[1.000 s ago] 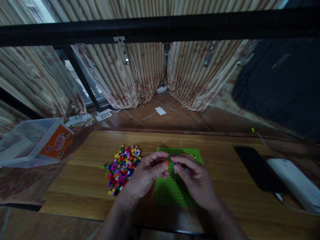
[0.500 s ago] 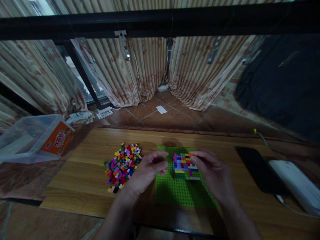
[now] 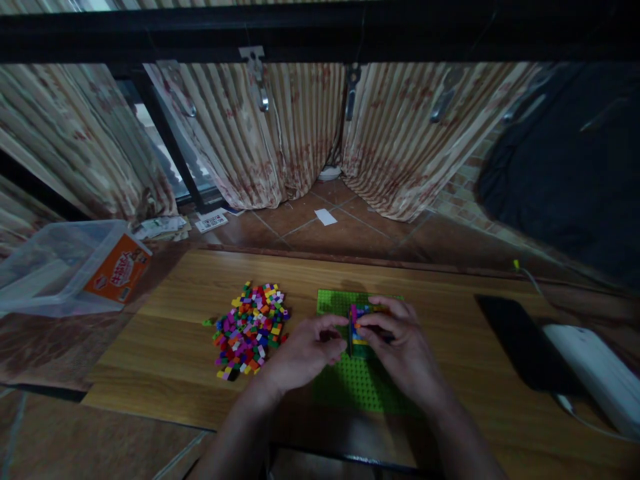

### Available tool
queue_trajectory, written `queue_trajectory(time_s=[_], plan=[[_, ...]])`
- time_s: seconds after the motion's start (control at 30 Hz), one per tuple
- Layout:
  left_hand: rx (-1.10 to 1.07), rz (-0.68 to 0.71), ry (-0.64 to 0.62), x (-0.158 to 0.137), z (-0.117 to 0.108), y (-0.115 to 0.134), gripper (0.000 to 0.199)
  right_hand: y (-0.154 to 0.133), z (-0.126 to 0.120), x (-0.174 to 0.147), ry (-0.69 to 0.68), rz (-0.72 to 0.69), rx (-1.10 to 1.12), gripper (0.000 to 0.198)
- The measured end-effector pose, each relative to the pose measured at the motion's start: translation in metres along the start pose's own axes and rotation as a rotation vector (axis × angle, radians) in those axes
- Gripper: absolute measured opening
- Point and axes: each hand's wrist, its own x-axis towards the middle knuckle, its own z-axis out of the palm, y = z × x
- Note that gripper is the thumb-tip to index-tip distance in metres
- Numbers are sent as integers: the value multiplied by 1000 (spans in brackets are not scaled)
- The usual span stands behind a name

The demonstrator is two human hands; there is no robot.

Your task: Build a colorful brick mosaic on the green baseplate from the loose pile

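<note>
A green studded baseplate (image 3: pixel 363 390) lies on the wooden table, bearing a low block of many-coloured toy bricks (image 3: pixel 359 348) that my right hand partly covers. My right hand (image 3: pixel 400 340) is over the block, with thumb and index finger pinching a small orange brick (image 3: pixel 358 325) near the block's left side. At the block's left edge is my left hand (image 3: pixel 317 347), its index finger stretched out and its thumb apart from it; I see nothing held there. Whether its fingertips touch the block I cannot tell. Left of that hand spreads a pile of loose toy bricks (image 3: pixel 253 327).
A clear plastic box (image 3: pixel 65 267) with an orange label is at the far left. On the table's right side lie a black phone-like slab (image 3: pixel 525 343) and a white device (image 3: pixel 590 373) with a cable. Curtains (image 3: pixel 300 140) hang beyond the table.
My right hand has moved left across the block with the orange brick, covering more of it. My left hand has come slightly right, up to the block's left edge.
</note>
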Motion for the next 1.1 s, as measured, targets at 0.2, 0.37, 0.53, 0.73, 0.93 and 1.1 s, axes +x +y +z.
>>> queue_trajectory(time_s=[0.2, 0.37, 0.53, 0.73, 0.93, 1.1], plan=[[182, 54, -22, -5, 3, 1, 48, -2, 8, 2, 69, 44, 30, 9], [319, 100, -30, -10, 3, 6, 49, -1, 10, 0, 78, 47, 34, 11], [388, 166, -72, -15, 7, 13, 47, 1, 9, -2, 65, -75, -81, 14], [412, 182, -102, -18, 8, 18, 45, 3, 7, -4, 36, -142, -130, 15], [456, 189, -107, -19, 9, 18, 45, 5, 7, -7, 34, -145, -120, 16], [436, 227, -87, -15, 8, 12, 46, 3, 7, -7, 49, -133, -81, 17]])
